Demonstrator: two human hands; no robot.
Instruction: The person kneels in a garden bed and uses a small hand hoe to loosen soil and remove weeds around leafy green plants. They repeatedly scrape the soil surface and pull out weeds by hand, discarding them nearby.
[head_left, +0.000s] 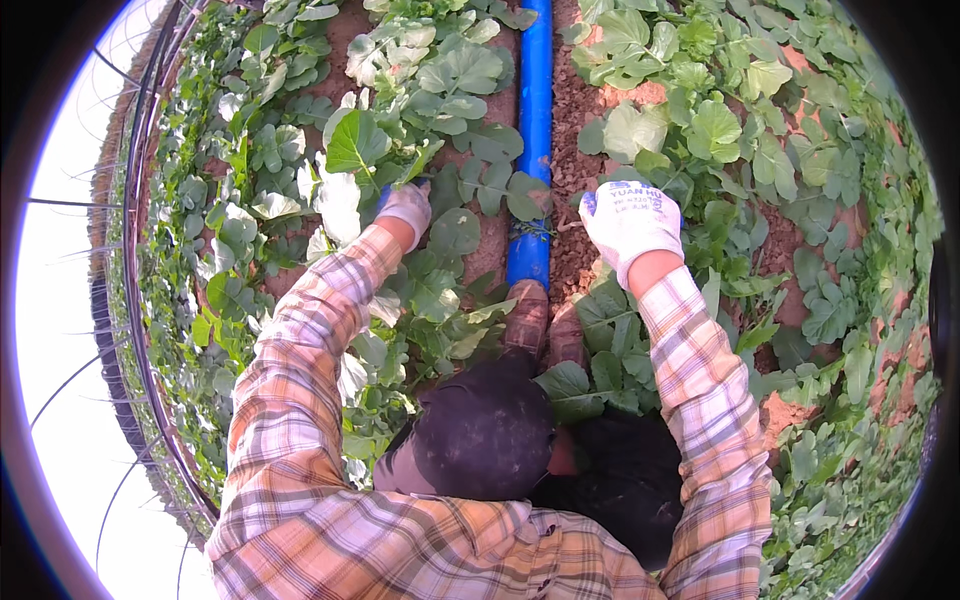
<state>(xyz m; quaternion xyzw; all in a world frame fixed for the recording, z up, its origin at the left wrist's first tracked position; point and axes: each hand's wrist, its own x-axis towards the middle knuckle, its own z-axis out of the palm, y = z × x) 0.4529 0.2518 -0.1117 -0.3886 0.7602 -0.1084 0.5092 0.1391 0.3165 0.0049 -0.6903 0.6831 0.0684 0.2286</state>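
My left hand (407, 207), in a white work glove with blue on its fingers, reaches in among broad, lobed green leaves (358, 142). Foliage hides those fingertips, so any grip there cannot be made out. To the right of a blue hose (535, 105), my right hand (634, 225) wears a matching glove with printing on its back. Its fingers curl down over leafy plants (652, 161), and the back of the hand covers whatever they touch. A small feathery green sprig (531, 229) lies across the hose, between my two hands.
Brown shoes (527, 315) stand at the hose's near end, below my dark-clothed knees (484, 427). Crumbly reddish soil (576, 150) shows beside the hose. Leafy rows spread on both sides. Thin curved rods (75, 201) and a dark bar (135, 225) line the left edge.
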